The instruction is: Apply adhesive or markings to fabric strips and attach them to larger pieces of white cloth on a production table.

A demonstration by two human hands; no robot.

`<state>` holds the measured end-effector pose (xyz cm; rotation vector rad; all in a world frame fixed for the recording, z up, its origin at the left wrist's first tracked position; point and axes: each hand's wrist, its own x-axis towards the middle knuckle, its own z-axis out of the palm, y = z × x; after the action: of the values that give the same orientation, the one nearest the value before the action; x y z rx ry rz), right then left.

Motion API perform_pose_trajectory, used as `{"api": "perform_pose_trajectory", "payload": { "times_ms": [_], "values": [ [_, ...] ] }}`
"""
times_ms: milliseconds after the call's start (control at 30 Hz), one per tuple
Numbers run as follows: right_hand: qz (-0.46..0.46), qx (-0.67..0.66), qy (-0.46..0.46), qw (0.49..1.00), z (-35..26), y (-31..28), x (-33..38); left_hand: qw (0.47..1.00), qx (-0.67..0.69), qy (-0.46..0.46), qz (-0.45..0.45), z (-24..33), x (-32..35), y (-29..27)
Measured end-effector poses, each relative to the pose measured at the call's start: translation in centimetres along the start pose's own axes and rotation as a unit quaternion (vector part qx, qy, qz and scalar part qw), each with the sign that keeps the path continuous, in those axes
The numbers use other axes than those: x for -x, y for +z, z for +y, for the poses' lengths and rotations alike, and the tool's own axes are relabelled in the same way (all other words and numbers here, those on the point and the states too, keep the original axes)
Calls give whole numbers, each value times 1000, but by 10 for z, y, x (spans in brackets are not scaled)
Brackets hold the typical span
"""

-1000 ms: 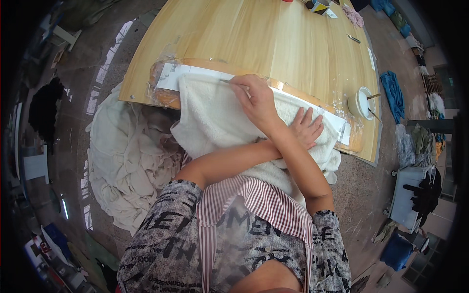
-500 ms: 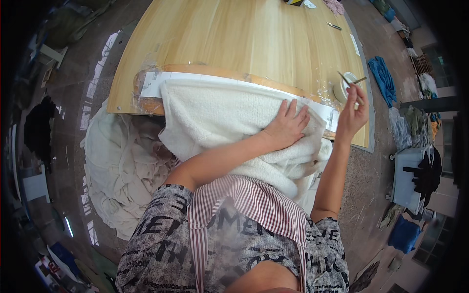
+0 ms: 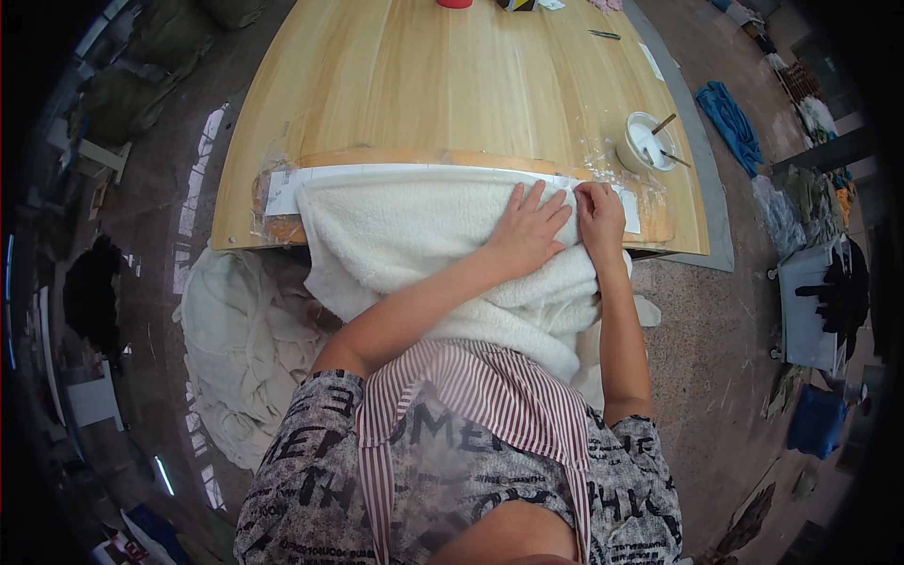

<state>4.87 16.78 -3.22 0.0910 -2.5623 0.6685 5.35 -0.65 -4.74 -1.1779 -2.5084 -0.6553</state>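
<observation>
A white fleece cloth [image 3: 395, 226] lies over the near edge of the wooden table, its top edge along a white strip [image 3: 282, 193]. My left hand [image 3: 530, 234] rests flat on the cloth, fingers spread. Close beside it, my right hand [image 3: 601, 221] is closed, thumb and fingers pinched at the cloth's upper right corner. The exact grip is partly hidden by the fingers. Below the hands the cloth bunches up and hangs toward my striped apron [image 3: 480, 386].
A white tub [image 3: 645, 143] with white contents and two sticks stands at the table's right. Tweezers [image 3: 604, 35] lie farther back. A heap of white cloth [image 3: 245, 348] sits left below the table. A grey-white bin [image 3: 812, 301] with dark cloth stands at the right.
My right hand has come away from the tub and sticks, moving left and nearer to the cloth's upper right corner. My left hand stays spread on the cloth. The view has shifted slightly.
</observation>
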Motion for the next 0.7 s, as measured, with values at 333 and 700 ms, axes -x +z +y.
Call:
{"api": "perform_pose_trajectory", "payload": {
  "times_ms": [333, 700],
  "values": [
    [46, -13, -7, 999, 7, 7, -1, 969, -62, -171, 167, -74, 87, -73],
    [12, -93, 24, 995, 7, -4, 8, 955, -79, -285, -14, -82, 71, -93]
  ]
}}
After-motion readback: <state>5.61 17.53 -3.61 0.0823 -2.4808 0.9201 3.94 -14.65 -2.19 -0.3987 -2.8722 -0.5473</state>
